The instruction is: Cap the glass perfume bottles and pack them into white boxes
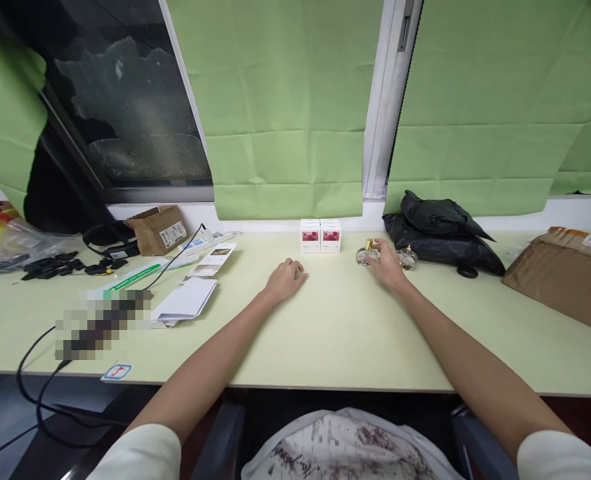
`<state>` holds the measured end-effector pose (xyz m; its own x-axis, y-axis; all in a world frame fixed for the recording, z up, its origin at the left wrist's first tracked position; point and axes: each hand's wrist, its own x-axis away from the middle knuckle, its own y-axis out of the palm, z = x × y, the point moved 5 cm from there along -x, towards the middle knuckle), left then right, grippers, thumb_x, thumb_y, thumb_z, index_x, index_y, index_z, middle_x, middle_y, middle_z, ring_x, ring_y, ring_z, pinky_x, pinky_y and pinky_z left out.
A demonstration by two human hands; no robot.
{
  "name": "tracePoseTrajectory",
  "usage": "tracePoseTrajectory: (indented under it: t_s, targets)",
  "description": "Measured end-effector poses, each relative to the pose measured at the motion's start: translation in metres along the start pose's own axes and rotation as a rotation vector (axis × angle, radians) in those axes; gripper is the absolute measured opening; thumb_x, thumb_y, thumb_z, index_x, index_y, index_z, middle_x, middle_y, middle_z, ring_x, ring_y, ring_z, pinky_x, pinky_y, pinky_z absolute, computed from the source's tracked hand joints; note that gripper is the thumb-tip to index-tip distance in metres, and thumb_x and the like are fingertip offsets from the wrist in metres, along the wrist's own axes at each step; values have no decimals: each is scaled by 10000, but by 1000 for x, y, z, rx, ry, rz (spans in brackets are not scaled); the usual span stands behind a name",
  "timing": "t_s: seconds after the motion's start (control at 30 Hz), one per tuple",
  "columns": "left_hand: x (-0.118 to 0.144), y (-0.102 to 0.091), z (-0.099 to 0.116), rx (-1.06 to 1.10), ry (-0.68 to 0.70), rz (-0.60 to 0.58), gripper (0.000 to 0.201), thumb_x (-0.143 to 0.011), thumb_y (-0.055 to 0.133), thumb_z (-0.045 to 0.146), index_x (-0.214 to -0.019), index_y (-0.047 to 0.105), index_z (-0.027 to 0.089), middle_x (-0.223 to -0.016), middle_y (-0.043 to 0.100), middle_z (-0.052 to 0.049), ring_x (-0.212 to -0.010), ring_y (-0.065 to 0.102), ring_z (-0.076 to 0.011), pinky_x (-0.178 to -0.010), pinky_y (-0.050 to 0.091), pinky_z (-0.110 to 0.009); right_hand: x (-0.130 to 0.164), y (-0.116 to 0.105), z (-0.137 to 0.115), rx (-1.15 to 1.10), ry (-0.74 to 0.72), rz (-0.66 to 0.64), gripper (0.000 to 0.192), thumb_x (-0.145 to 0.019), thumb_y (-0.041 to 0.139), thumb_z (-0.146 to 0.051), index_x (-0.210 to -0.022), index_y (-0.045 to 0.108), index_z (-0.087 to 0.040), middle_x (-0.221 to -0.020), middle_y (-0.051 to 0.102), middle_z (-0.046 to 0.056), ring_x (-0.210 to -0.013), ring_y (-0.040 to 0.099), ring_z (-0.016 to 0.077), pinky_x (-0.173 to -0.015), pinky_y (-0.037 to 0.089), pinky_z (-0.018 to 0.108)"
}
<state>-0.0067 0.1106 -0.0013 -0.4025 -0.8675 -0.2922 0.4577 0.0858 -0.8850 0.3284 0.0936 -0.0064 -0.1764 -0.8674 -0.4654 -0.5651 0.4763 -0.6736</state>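
My left hand rests on the tabletop, its fingers loosely curled together with nothing visible in them. Farther right, my right hand has its thumb and fingers closed about a small clear glass bottle with a gold cap. The bottle appears to be on the table, partly covered by the fingers. Just right of that hand, another clear glass bottle with gold on it is partly hidden. Two small white boxes with pink-red pictures stand side by side near the wall, between and beyond my hands.
Black plastic bags and a brown carton lie to the right. On the left are folded white papers, a small open cardboard box, black parts and a cable. Green curtains hang behind the table.
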Motion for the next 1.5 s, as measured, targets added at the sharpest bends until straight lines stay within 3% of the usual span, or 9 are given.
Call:
tracePoseTrajectory:
  t_s: [0.2,0.4,0.5,0.63,0.93,1.1,1.13,1.27,1.5]
  targets:
    - [1,0,5,75,61,17,255,-988,576,431,-1119,662,229,-1093,644,-68,-1044,639,-250,-934,509,-379,3,7,-3,-163,9,-48,425,-928,583,-317,-1340,532,-228,-1340,657,123,-1104,644,250,-1005,501,452]
    - [8,7,26,335,154,-50,536,-910,699,518,-1352,577,241,-1239,641,-64,-883,624,-180,-865,531,-337,33,27,-72,-510,-184,-315,334,-903,676,-367,-1210,630,-242,-1238,709,74,-1059,662,228,-975,535,409]
    - [14,8,39,427,171,-94,643,-840,766,568,-1353,596,218,-1243,656,-78,-904,619,-194,-825,522,-329,51,31,-109,-579,-290,-422,359,-901,709,-388,-1228,652,-253,-1232,713,64,-1097,659,242,-1010,522,439]
    - [19,10,52,489,209,-163,494,-878,717,566,-1177,679,175,-1012,693,-51,-848,599,-201,-743,470,-314,60,24,-130,-587,-342,-325,309,-942,675,-417,-1209,659,-262,-1202,691,59,-1102,647,237,-966,532,417]
    - [16,20,55,539,193,-183,473,-848,744,576,-1058,686,156,-916,676,-38,-773,567,-179,-681,423,-294,54,12,-133,-530,-359,-150,200,-994,613,-431,-1063,639,-245,-1029,688,38,-951,649,215,-880,520,371]
    - [15,20,56,546,208,-171,453,-847,752,559,-1048,679,159,-969,688,-55,-851,615,-206,-745,461,-310,34,-17,-114,-533,-311,204,233,-1028,552,-438,-1156,577,-245,-1094,671,55,-936,635,204,-845,511,348]
    - [15,19,56,537,210,-163,443,-849,751,554,-1043,681,162,-977,690,-56,-859,620,-210,-750,464,-312,31,-16,-107,-457,-313,193,229,-1025,553,-425,-1159,586,-242,-1107,671,59,-911,630,202,-844,504,354]
    - [16,17,56,508,210,-138,400,-857,745,533,-1021,680,174,-974,695,-48,-860,629,-212,-756,476,-317,31,15,-74,-210,-280,-110,151,-989,569,-362,-1063,608,-237,-1028,685,45,-887,630,215,-795,491,351]
    - [17,13,57,441,196,-77,451,-865,732,545,-1147,657,201,-1100,715,-62,-977,656,-240,-841,509,-337,33,29,-55,31,-279,-138,147,-983,507,-293,-1107,556,-230,-1037,687,84,-987,609,267,-851,463,382]
